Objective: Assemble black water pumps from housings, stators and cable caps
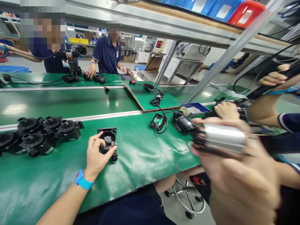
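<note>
My left hand, with a blue band at the wrist, pinches the rim of a small black pump housing standing on the green bench. The housing's round opening faces up, showing a hub inside, and a flat bracket is at its back. Raised close to the camera, my right hand is wrapped round a silver metal cylinder with a dark end pointing left. Motion blurs that hand and the cylinder's details. Several black pumps stand grouped to the left of my left hand.
An open black box with a circuit board and a black motor unit lie on the bench. A cable lies on a raised green board. A blue tray holds small parts. Co-workers' hands are at right and across the bench. A metal post slants upward.
</note>
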Motion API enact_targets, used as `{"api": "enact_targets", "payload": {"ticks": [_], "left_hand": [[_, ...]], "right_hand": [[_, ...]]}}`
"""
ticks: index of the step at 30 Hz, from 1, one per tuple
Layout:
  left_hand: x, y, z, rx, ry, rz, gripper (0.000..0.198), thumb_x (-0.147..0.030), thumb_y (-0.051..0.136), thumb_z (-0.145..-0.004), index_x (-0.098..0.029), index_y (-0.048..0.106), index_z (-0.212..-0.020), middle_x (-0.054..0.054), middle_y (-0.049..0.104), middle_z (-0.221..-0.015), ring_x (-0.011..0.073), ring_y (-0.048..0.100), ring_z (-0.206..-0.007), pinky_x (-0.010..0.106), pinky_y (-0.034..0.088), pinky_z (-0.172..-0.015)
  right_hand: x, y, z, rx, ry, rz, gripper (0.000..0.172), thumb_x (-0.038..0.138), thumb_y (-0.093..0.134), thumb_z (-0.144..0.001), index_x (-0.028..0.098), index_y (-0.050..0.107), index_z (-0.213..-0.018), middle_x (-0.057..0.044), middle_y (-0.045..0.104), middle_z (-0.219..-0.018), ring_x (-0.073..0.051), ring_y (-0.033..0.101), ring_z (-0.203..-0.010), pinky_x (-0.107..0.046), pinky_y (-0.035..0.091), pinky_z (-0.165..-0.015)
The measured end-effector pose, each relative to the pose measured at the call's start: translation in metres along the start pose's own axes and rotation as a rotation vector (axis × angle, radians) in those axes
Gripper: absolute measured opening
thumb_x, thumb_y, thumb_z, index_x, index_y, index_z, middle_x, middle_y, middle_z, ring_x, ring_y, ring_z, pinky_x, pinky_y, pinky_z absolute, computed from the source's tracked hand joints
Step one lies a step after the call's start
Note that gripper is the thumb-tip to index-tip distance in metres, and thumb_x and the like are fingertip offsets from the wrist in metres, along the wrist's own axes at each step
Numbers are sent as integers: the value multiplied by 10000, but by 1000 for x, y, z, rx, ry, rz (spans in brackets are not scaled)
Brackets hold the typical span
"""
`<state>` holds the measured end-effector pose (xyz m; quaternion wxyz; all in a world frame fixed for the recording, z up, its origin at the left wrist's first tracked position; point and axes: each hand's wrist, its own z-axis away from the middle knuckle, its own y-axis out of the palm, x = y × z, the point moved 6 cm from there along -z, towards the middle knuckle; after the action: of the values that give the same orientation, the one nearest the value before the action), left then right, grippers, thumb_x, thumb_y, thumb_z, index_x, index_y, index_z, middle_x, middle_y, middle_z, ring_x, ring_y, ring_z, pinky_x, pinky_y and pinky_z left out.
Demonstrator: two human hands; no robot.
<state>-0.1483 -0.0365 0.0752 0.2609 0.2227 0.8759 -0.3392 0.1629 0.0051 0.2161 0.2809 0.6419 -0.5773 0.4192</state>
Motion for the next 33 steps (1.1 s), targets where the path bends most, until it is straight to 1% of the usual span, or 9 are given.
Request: {"api": "enact_targets", "payload": {"ticks": [4, 7, 11, 15, 19, 25, 28, 30, 33], "left_hand": [[-12, 11, 15, 6, -19, 98, 419, -349, 825, -774, -218, 511, -1019, 105, 590, -1153, 303, 612, -1207, 444, 538, -950], [-16, 16, 24, -20, -15, 149, 599, -364, 823, -780, -211, 476, -1244, 125, 576, -1208, 264, 626, -1133, 413, 554, -923], [-16, 18, 28, -42, -11, 165, 911, -431, 808, -792, -214, 297, -1513, 123, 595, -1194, 244, 648, -1052, 408, 555, -922], [-18, 19, 29, -27, -13, 161, 1121, -522, 806, -770, -230, 123, -1609, 107, 632, -1158, 256, 660, -1040, 426, 552, -932], [-20, 21, 29, -1, -22, 145, 1149, -497, 810, -768, -235, 86, -1620, 110, 646, -1173, 260, 659, -1067, 427, 540, -957], [-16, 22, 27, 25, -56, 156, 1171, -544, 810, -749, -225, 95, -1619, 106, 652, -1159, 253, 665, -1038, 414, 548, -928], [-16, 21, 26, 32, -86, 167, 1157, -517, 810, -753, -230, 98, -1618, 105, 649, -1176, 254, 661, -1068, 417, 544, -947], [-16, 20, 25, 21, -103, 153, 1182, -523, 833, -729, -236, 108, -1617, 106, 650, -1184, 264, 658, -1091, 432, 540, -967], [-17, 21, 25, 8, -117, 130, 1223, -538, 872, -683, -247, 131, -1612, 101, 652, -1181, 272, 661, -1103, 438, 550, -969]], "right_hand": [[-38, 73, 6, 141, 50, -212, 558, 438, 708, -901, 343, 500, -1409, -83, 561, -1401, -283, 663, -1078, -400, 643, -780], [-63, 113, 4, 198, -48, -68, 563, 430, 725, -910, 281, 500, -1404, -108, 600, -1353, -282, 651, -1145, -423, 593, -936], [-73, 143, 4, 196, -314, 257, 540, 521, 786, -848, 230, 580, -1253, -100, 691, -1143, -293, 656, -1106, -481, 520, -1020], [-65, 149, 4, 72, -501, 571, 581, 614, 808, -774, 196, 601, -1122, -121, 681, -1105, -376, 588, -1202, -628, 358, -1108], [-59, 143, 2, 49, -473, 766, 571, 689, 786, -746, 193, 632, -982, -168, 626, -1260, -445, 482, -1311, -672, 243, -1139], [-71, 142, 5, 344, -412, 533, 470, 465, 728, -903, 210, 587, -1272, -132, 564, -1404, -352, 376, -1438, -584, 323, -1167], [-79, 135, 5, 236, -376, 507, 462, 515, 741, -874, 214, 623, -1204, -142, 536, -1419, -377, 343, -1450, -598, 319, -1170], [-83, 133, 9, 155, -397, 563, 551, 625, 733, -832, 213, 641, -1186, -165, 459, -1491, -420, 314, -1452, -631, 285, -1166], [-98, 137, 22, 196, -421, 736, 866, 804, 665, -763, 225, 558, -1398, -184, 219, -1645, -486, 242, -1472, -659, 225, -1155]]}}
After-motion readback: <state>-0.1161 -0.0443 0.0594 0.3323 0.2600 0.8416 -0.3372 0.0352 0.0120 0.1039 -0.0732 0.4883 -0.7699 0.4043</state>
